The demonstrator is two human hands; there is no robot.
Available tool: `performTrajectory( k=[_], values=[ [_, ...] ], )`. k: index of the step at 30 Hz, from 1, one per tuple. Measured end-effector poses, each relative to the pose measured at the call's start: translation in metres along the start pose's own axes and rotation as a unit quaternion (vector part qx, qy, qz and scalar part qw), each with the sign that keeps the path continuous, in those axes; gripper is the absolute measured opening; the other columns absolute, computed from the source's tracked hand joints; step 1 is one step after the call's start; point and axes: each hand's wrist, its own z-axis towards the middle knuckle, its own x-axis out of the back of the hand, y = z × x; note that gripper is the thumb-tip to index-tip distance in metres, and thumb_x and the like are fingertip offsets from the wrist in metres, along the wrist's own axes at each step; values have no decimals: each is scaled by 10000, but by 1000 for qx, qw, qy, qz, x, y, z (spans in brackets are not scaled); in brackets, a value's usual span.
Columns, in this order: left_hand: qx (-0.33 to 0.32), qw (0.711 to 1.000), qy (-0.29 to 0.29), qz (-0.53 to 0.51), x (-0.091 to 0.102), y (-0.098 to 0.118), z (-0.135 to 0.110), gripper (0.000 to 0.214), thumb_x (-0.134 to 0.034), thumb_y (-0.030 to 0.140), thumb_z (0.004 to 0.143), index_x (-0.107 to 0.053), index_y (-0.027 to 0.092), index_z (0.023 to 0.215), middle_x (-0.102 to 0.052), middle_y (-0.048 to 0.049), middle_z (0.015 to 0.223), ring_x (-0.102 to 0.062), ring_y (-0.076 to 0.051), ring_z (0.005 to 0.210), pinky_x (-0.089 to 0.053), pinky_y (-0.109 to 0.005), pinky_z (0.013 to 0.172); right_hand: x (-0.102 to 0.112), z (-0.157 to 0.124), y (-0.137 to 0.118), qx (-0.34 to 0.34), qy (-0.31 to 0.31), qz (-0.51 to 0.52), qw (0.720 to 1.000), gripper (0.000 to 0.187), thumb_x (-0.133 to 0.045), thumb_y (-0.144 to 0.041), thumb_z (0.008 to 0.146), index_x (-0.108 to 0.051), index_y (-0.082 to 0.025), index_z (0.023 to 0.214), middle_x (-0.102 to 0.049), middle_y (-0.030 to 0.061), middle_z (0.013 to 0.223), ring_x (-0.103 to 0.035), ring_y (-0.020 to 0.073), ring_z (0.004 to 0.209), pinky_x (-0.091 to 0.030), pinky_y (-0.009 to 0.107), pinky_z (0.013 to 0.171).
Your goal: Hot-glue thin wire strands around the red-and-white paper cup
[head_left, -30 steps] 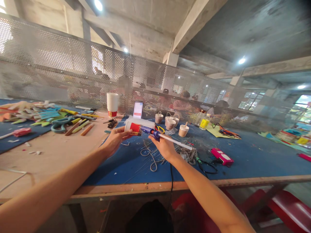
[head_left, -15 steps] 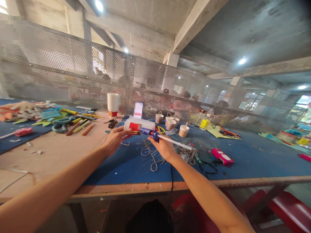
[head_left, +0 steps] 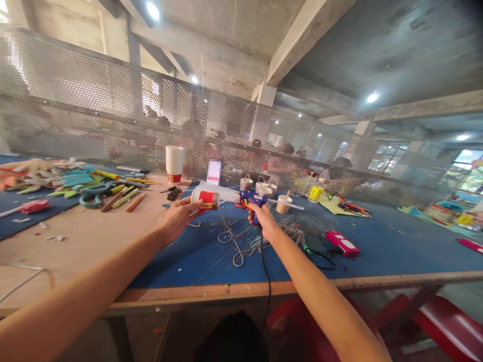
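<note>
My left hand [head_left: 177,217] grips a white paper cup with a red band [head_left: 208,196], held on its side above the blue mat [head_left: 211,256]. To its right, my right hand [head_left: 264,221] is closed round the handle of a blue glue gun [head_left: 253,200]; a white glue stick juts out of the gun's back to the right, and its black cord hangs down over the table edge. The gun's nozzle sits a short way off the cup. Below both hands lie loops of light cord [head_left: 236,244].
Small cord-wrapped cups [head_left: 264,191] stand behind the hands, a stack of white cups [head_left: 174,162] at the back left. Coloured foam pieces and sticks [head_left: 94,188] litter the left side. A pink box [head_left: 342,243] lies at right. A perforated metal screen [head_left: 113,115] backs the table.
My right hand has pulled the glue gun back from the cup to the right and turned it more upright. The left hand and cup have stayed nearly still.
</note>
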Motion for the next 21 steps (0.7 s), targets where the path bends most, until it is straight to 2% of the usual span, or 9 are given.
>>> performTrajectory(
  k=[6, 12, 17, 21],
  values=[
    [-3, 1000, -16, -2, 3, -3, 0, 360, -948, 335, 628, -820, 160, 916, -819, -87, 993, -704, -227, 971, -542, -338, 901, 16, 11, 12, -15, 12, -114, 993, 200, -776, -368, 739, -753, -175, 784, -730, 7, 720, -667, 186, 745, -503, 277, 699],
    [6, 1000, -21, -6, 6, -6, 5, 358, -951, 320, 632, -815, 159, 921, -829, -70, 967, -707, -216, 962, -534, -330, 911, 20, 13, 18, -27, 0, -248, 968, 299, -803, -477, 760, -789, -179, 783, -744, 19, 712, -678, 195, 748, -490, 273, 701],
    [10, 1000, -21, 2, 4, -5, 4, 351, -943, 326, 629, -809, 162, 909, -833, -82, 961, -722, -244, 955, -544, -362, 910, 26, 14, 13, -30, 2, -378, 925, 481, -803, -603, 746, -662, -198, 528, -589, 2, 494, -635, 192, 621, -433, 252, 595],
    [11, 1000, -26, 1, 3, -5, 4, 333, -949, 314, 617, -809, 174, 884, -833, -71, 954, -714, -232, 957, -538, -346, 904, 27, 13, 8, -13, 7, -448, 894, 578, -783, -634, 770, -545, -218, 445, -559, 17, 476, -650, 215, 629, -404, 259, 567]
  ],
)
